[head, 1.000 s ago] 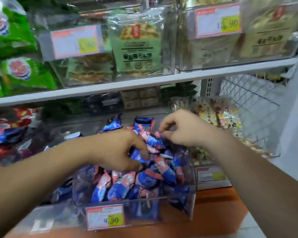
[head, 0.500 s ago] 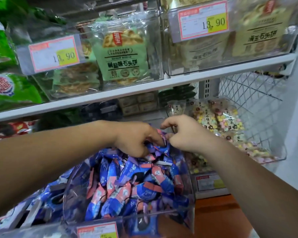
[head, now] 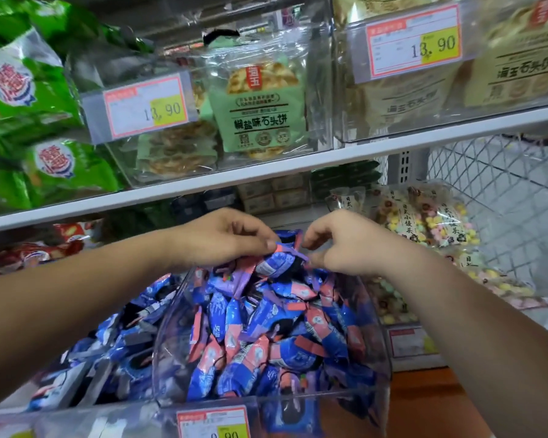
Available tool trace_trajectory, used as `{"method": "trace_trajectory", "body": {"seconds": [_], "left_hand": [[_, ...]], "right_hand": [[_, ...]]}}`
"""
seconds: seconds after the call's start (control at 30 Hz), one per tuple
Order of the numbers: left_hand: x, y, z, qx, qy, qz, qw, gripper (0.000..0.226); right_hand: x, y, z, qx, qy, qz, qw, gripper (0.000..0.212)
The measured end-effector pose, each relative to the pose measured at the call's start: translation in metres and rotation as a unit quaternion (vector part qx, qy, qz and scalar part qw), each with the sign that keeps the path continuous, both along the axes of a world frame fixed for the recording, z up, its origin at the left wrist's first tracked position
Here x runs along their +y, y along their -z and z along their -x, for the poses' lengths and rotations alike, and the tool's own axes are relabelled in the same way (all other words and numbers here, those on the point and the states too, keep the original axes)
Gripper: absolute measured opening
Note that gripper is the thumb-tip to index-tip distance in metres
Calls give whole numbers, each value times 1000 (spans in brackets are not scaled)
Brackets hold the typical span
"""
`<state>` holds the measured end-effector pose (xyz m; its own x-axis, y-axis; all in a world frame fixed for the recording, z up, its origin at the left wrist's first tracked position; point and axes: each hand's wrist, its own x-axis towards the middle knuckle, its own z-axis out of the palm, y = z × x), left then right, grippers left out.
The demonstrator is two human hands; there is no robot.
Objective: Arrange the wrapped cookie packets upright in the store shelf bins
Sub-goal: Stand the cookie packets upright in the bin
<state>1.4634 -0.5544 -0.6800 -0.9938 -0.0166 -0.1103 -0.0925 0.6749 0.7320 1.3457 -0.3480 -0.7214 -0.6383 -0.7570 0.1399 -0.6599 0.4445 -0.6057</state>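
One blue cookie packet at the back top of the heap in the clear bin, tilted, pinched by its crimped edge between left hand and right hand, both with fingers curled tight on the wrapper. Underneath, loads more blue-and-pink packets lying every which way, price tag out front. Beyond that, pastel snack bags on the right and green cracker bags on the white shelf above.

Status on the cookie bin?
Left hand, right hand: both pinching one blue cookie packet. Clear bin heaped, packets jumbled, not upright. Nothing in the way.
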Motion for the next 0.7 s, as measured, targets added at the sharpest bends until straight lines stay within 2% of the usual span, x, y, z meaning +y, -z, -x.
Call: {"method": "trace_trajectory", "body": {"seconds": [0.07,0.13,0.27,0.33,0.37,0.47,0.57,0.63,0.7], "left_hand": [[-1,4,-6,27,-20,6,999,21],[-7,7,-9,47,-58,-26,997,29],[-13,3,-10,124,-155,-129,972,23],[-9,-3,-15,135,-173,-164,962,28],[-7,-5,-20,131,-170,-149,965,27],[-5,-3,-39,99,-118,-27,988,20],[-11,7,-52,80,-66,57,993,23],[-15,9,-57,71,-50,107,990,26],[-19,12,-64,63,-42,170,983,28]], "right_hand": [[-6,1,-1,-6,-12,-11,1000,10],[-10,1,-4,-3,-19,-29,999,6],[-12,-1,-10,-14,-36,-59,997,22],[-10,-4,-15,-22,-54,-98,994,33],[-10,-6,-18,-24,-68,-114,991,38],[-11,-10,-27,-27,-98,-134,986,54],[-16,-13,-35,-40,-115,-158,980,70],[-20,-14,-41,-47,-132,-190,972,68],[-23,-12,-46,-51,-145,-197,968,57]]}}
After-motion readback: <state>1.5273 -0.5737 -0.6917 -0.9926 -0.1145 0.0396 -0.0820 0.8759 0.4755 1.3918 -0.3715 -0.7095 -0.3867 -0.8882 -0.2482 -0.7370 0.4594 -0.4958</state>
